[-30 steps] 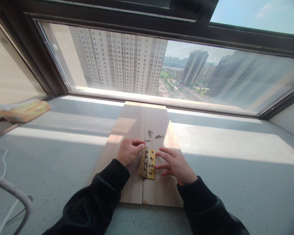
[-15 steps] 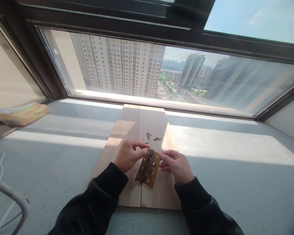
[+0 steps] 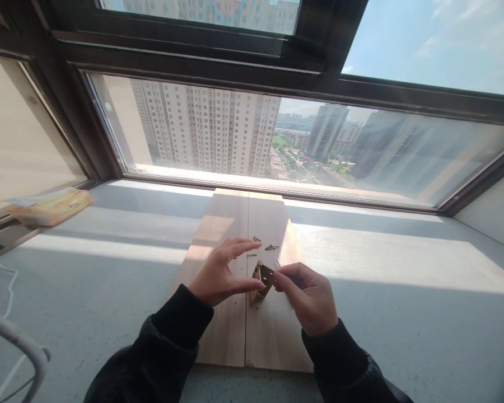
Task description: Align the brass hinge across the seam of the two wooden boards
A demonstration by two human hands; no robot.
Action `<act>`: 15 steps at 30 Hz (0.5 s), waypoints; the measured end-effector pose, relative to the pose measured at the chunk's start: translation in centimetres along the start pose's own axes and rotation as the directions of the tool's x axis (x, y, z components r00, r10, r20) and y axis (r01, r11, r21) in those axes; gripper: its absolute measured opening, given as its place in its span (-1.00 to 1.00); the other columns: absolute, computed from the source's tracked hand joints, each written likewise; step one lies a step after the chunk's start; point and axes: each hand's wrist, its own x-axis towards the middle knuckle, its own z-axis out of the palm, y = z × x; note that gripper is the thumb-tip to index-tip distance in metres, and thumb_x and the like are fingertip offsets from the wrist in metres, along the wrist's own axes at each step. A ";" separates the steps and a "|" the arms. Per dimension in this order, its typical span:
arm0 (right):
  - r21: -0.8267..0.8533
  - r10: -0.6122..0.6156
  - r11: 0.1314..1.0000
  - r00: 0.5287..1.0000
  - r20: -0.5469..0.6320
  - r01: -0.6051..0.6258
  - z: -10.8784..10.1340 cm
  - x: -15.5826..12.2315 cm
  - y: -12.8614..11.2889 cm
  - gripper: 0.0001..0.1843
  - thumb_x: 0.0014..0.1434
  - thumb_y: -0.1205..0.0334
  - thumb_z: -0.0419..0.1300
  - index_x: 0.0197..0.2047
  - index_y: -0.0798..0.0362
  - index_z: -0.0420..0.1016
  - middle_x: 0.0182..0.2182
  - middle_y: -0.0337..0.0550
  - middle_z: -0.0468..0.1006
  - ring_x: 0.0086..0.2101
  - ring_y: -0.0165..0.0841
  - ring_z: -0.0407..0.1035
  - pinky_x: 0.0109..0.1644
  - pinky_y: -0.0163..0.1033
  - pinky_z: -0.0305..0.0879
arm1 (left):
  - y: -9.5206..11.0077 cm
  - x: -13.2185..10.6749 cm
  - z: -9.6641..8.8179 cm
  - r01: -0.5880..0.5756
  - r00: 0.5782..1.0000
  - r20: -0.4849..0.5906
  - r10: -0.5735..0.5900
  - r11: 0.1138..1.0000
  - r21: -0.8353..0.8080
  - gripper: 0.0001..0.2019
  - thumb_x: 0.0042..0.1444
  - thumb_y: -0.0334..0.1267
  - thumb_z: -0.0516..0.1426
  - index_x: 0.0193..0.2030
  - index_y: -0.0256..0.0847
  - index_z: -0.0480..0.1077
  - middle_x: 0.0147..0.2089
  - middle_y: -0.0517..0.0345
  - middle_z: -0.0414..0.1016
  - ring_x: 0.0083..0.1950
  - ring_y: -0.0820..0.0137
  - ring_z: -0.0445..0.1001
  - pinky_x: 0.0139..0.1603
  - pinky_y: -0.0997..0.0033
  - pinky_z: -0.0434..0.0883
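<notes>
Two pale wooden boards (image 3: 229, 330) lie side by side on the grey sill. Above their seam I hold a brass hinge (image 3: 262, 277), lifted off the wood and partly folded. My right hand (image 3: 306, 296) pinches its right leaf between thumb and fingers. My left hand (image 3: 218, 274) has its fingers spread, and its thumb touches the hinge's left side. A few loose screws (image 3: 264, 245) lie on the boards just beyond my hands.
A dark-framed window (image 3: 277, 84) runs along the far edge of the sill (image 3: 403, 313), with tower blocks outside. A yellow packet (image 3: 52, 206) lies at the far left. A white cable and a curved grey bar (image 3: 21, 341) sit at the lower left.
The hinge lay flat on the boards, then was lifted and turned; now it is folded partway, held mainly by my right hand, while my left fingers have opened out.
</notes>
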 end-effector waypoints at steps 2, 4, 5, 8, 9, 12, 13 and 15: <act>0.011 -0.007 1.000 1.000 0.023 0.006 0.0 0.1 0.1 -0.79 0.02 0.11 0.25 -0.43 0.09 0.49 -0.55 -0.15 0.51 -0.50 -0.34 0.39 -0.38 -0.19 0.33 | 0.1 0.0 0.4 -0.016 1.000 0.004 0.016 1.000 0.023 -0.34 -0.20 0.00 0.30 0.10 -0.11 0.31 0.07 0.02 0.39 0.07 0.21 0.32 0.00 0.22 0.34; 0.025 0.004 1.000 0.998 0.058 -0.006 -0.2 0.2 0.0 -0.80 0.02 0.12 0.25 -0.43 0.09 0.50 -0.54 -0.15 0.51 -0.50 -0.34 0.39 -0.37 -0.20 0.34 | 0.5 -0.1 0.8 -0.034 0.999 0.009 0.034 0.999 0.029 -0.35 -0.17 0.00 0.28 0.11 -0.11 0.29 0.04 0.02 0.40 0.05 0.22 0.33 0.02 0.20 0.32; 0.031 0.016 0.999 0.997 0.081 -0.018 -0.4 0.3 -0.1 -0.80 0.01 0.11 0.25 -0.44 0.10 0.50 -0.54 -0.15 0.51 -0.50 -0.35 0.38 -0.37 -0.20 0.34 | 0.7 -0.1 0.9 -0.041 0.999 0.008 0.041 0.999 0.031 -0.36 -0.15 0.00 0.27 0.11 -0.11 0.29 0.03 0.02 0.40 0.04 0.22 0.33 0.02 0.19 0.32; 0.039 0.062 0.997 0.986 0.157 -0.069 -1.0 0.5 -0.6 -0.78 -0.02 0.11 0.27 -0.46 0.11 0.52 -0.52 -0.13 0.53 -0.49 -0.34 0.39 -0.41 -0.22 0.34 | 1.3 -0.1 1.4 -0.046 0.999 -0.003 0.046 0.998 0.047 -0.42 -0.10 -0.04 0.25 0.09 -0.12 0.29 -0.02 0.02 0.41 0.02 0.23 0.33 0.03 0.17 0.30; 0.037 0.080 0.995 0.981 0.176 -0.088 -1.2 0.5 -0.9 -0.79 -0.02 0.11 0.26 -0.46 0.11 0.53 -0.52 -0.12 0.53 -0.49 -0.34 0.40 -0.41 -0.22 0.35 | 1.5 -0.1 1.4 -0.038 0.999 -0.010 0.039 0.998 0.053 -0.44 -0.09 -0.07 0.24 0.09 -0.13 0.29 -0.03 0.02 0.42 0.01 0.23 0.33 0.03 0.17 0.30; 0.025 0.114 0.992 0.969 0.219 -0.123 -1.4 0.4 -1.4 -0.82 -0.02 0.16 0.26 -0.40 0.11 0.55 -0.48 -0.11 0.56 -0.45 -0.32 0.43 -0.37 -0.23 0.37 | 1.7 0.0 1.7 0.002 0.999 -0.041 0.001 0.998 0.057 -0.48 -0.08 -0.11 0.24 0.06 -0.13 0.31 -0.06 0.04 0.43 -0.02 0.25 0.35 0.00 0.21 0.31; 0.028 0.115 0.992 0.966 0.229 -0.125 -1.4 0.4 -1.5 -0.82 -0.02 0.16 0.26 -0.38 0.11 0.54 -0.46 -0.10 0.56 -0.43 -0.31 0.44 -0.35 -0.23 0.38 | 1.7 -0.1 1.8 0.016 0.999 -0.052 -0.013 0.998 0.055 -0.49 -0.08 -0.11 0.24 0.05 -0.13 0.33 -0.07 0.04 0.44 -0.03 0.25 0.35 -0.01 0.22 0.31; 0.029 0.098 0.994 0.965 0.243 -0.108 -1.2 0.1 -1.6 -0.78 -0.04 0.14 0.28 -0.36 0.11 0.52 -0.43 -0.08 0.57 -0.40 -0.29 0.46 -0.33 -0.21 0.39 | 1.7 -0.1 1.9 0.045 0.997 -0.070 -0.041 0.998 0.048 -0.51 -0.09 -0.10 0.25 0.03 -0.13 0.35 -0.09 0.06 0.44 -0.04 0.25 0.36 -0.03 0.23 0.32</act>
